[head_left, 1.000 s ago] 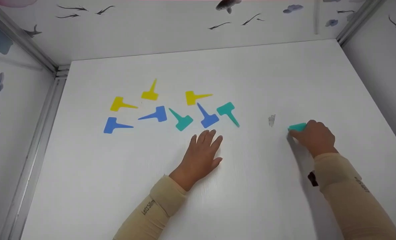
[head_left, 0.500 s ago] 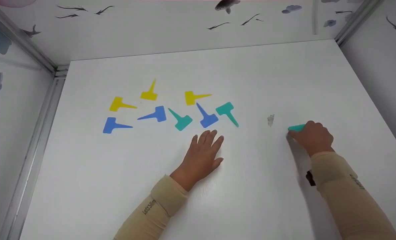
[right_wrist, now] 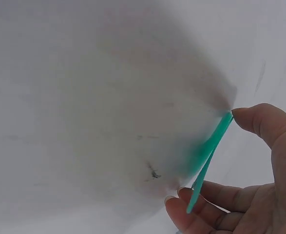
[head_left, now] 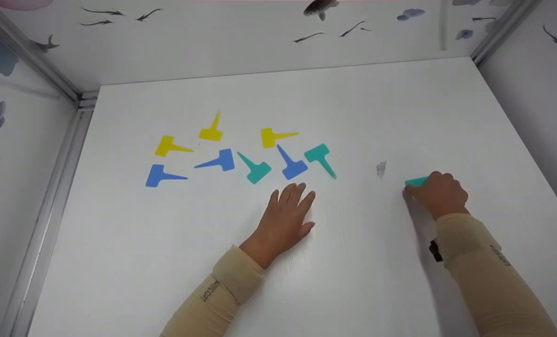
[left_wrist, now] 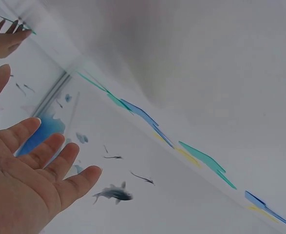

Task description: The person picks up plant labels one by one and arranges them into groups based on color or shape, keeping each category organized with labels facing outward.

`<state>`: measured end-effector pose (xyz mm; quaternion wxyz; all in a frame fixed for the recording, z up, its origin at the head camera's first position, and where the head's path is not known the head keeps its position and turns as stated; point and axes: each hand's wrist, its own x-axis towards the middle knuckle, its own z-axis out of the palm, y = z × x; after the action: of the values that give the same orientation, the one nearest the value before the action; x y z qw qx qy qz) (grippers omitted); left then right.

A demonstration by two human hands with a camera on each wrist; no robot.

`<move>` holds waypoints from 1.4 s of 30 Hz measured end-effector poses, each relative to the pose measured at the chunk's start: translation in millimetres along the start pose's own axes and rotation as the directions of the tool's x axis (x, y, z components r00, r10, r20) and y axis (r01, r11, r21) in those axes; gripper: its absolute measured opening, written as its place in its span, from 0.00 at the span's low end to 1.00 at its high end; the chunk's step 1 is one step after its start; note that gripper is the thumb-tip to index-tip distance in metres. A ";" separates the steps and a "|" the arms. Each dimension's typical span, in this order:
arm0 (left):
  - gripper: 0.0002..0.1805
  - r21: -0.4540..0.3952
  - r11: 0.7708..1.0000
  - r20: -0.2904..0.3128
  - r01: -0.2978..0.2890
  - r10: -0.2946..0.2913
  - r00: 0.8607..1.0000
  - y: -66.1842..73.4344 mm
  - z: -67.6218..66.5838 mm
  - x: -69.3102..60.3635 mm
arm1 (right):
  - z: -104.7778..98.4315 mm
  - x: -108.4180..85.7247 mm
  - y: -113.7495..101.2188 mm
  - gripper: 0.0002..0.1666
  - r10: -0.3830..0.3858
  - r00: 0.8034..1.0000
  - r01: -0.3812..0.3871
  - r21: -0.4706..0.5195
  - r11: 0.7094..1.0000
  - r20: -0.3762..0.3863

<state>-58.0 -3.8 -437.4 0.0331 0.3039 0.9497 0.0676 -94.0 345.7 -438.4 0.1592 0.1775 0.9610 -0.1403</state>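
A teal T-shaped plant label (head_left: 416, 181) is held at the right of the white table by my right hand (head_left: 442, 194). In the right wrist view the thumb meets one end of this plant label (right_wrist: 212, 152), and the fingers bend round its other end. My left hand (head_left: 280, 224) rests palm down with its fingers spread. Its fingertips lie just below a blue label (head_left: 295, 169), apart from it. Two teal labels (head_left: 258, 172) and two more blue ones (head_left: 224, 160) lie nearby. Three yellow labels (head_left: 269, 137) lie farther back.
The white tabletop (head_left: 334, 262) carries a grey smudge (head_left: 381, 169) left of my right hand. White panels (head_left: 241, 42) printed with fish stand at the back and sides, with metal posts (head_left: 53, 61) at the corners.
My right hand has shifted very slightly left and down, still holding the teal label. The left hand and the labels on the table stay put.
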 end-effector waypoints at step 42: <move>0.34 -0.005 1.000 0.069 0.025 -0.025 0.997 -13.3 3.2 16.2 | 9.0 -33.6 35.9 0.30 -0.020 0.991 0.011 0.071 0.997 0.133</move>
<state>-78.4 -4.7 -442.9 0.0675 0.2939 0.9516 0.0593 -48.0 365.0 -442.3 0.2157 0.1657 0.9440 -0.1867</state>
